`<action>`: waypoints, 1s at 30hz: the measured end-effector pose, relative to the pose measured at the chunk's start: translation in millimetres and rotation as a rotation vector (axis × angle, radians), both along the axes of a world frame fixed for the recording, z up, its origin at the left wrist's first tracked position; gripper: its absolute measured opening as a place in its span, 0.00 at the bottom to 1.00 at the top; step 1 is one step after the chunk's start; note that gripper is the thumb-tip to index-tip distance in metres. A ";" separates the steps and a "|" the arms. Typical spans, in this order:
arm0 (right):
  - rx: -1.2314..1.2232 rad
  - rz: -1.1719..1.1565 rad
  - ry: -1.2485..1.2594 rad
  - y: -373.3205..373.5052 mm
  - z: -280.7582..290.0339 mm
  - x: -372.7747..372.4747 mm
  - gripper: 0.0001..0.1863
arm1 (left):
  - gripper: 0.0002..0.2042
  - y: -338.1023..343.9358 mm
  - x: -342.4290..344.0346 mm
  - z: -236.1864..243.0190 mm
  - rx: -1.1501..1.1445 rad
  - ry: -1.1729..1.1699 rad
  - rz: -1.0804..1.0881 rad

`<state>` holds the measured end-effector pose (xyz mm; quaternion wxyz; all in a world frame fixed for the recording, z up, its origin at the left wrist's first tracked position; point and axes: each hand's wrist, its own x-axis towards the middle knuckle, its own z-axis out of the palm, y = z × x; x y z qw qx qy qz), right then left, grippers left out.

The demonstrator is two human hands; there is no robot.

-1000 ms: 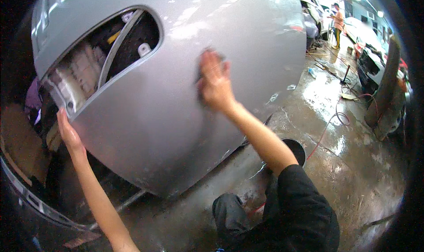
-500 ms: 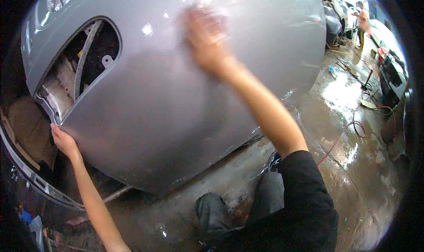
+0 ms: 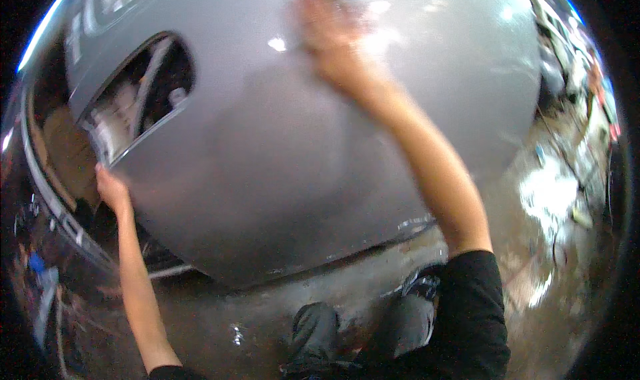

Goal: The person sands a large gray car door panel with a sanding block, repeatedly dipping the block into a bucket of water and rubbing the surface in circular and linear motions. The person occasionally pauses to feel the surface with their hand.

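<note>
A silver-grey car door panel (image 3: 247,167) fills the middle, a rounded opening in its upper left with pale inner parts (image 3: 113,123) inside. My left hand (image 3: 110,187) grips the panel's edge just below that opening. My right hand (image 3: 330,37) lies over the upper middle of the panel, smeared by motion; I cannot make out its fingers or anything under them.
Dark door frame (image 3: 60,207) of the car at left. Below is wet concrete floor (image 3: 220,320), with my legs and a dark round container (image 3: 423,280) near the panel's lower edge. Hoses, scattered parts and other vehicle bodies (image 3: 553,53) stand along the right.
My right hand has swept upward from the middle of the panel to near its top, then slightly right. My left hand stays at the edge. The whole view has shifted.
</note>
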<state>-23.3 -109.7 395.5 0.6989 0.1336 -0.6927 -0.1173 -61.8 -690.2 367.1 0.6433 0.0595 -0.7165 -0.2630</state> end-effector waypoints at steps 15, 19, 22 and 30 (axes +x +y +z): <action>-0.135 0.084 -0.185 -90.3 2.0 10.8 0.37 | 0.26 64.7 34.0 1.9 0.202 0.041 -0.230; -0.737 0.179 0.014 -6.7 89.2 -31.4 0.31 | 0.25 71.3 26.3 -3.1 0.233 0.043 -0.353; -0.038 -0.079 0.034 -123.2 111.9 -56.1 0.30 | 0.24 79.7 30.1 0.6 0.230 -0.001 -0.447; 0.283 0.190 -0.101 -344.2 121.0 -24.9 0.27 | 0.23 65.6 39.3 0.3 0.152 -0.087 -0.404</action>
